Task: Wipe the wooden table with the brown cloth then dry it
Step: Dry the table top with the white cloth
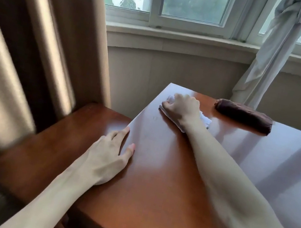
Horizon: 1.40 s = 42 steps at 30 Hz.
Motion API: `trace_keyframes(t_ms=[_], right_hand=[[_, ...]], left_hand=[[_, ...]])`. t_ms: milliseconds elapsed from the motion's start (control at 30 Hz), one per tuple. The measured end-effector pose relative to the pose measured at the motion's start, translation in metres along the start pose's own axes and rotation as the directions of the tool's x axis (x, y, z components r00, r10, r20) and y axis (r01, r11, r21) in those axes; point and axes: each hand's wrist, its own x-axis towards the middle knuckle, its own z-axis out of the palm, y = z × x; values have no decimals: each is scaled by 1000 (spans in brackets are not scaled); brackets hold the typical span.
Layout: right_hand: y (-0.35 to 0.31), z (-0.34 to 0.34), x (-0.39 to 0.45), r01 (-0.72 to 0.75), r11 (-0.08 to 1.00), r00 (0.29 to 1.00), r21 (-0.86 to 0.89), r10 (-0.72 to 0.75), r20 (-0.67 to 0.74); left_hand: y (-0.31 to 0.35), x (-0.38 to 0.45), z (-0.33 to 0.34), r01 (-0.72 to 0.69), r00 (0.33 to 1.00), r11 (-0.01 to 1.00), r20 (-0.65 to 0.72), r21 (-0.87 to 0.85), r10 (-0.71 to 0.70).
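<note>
The glossy wooden table fills the lower right of the head view. My right hand reaches to the table's far left corner and grips a crumpled white cloth, pressing it on the surface. The brown cloth, rolled up, lies on the table's far edge, right of that hand and apart from it. My left hand rests flat on the table's left edge with fingers straight, holding nothing.
A lower wooden surface adjoins the table on the left. Heavy tan curtains hang at left. A knotted white curtain hangs behind the table's far edge, in front of the window and sill.
</note>
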Motion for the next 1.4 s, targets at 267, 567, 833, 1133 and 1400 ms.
trace_keyframes(t_ms=[267, 567, 833, 1133, 1400], right_hand=[[-68, -16, -61, 205, 970, 977, 127, -210, 27], [-117, -84, -212, 421, 884, 907, 203, -409, -98], [-70, -103, -194, 304, 941, 945, 150, -318, 75], [-62, -106, -248, 473, 859, 869, 197, -492, 56], [11, -140, -276, 277, 953, 960, 122, -281, 12]], left_hand=[[1, 4, -7, -17, 1000, 998, -20, -65, 15], [-7, -34, -43, -106, 969, 984, -237, -146, 70], [-18, -90, -45, -204, 961, 979, -196, -22, 196], [-19, -118, -42, -295, 947, 933, -63, 208, 314], [42, -135, 4, -412, 909, 883, 42, 223, 414]])
